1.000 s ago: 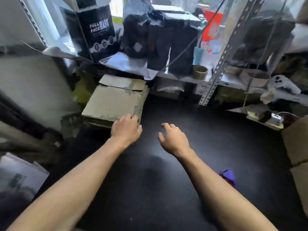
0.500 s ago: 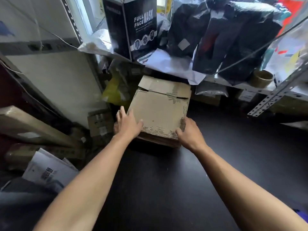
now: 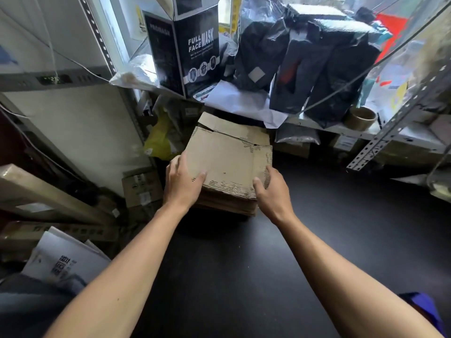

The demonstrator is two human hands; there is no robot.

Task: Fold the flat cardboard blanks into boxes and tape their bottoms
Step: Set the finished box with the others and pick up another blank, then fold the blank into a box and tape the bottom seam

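step: picking top blank [image 3: 227, 159] off stack [image 3: 229, 203] | left hand [image 3: 181, 185] and right hand [image 3: 271, 191] each pinch its near corners, thumbs on top | progress: start — nothing folded or taped | tape [image 3: 361, 118] on shelf beyond grip

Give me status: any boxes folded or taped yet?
Done: nothing visible; no folded or taped box in view. In hand: left hand and right hand grip the near corners of the top blank on the stack of flat blanks. Left: folding every blank and taping; the tape roll sits untouched on the shelf.
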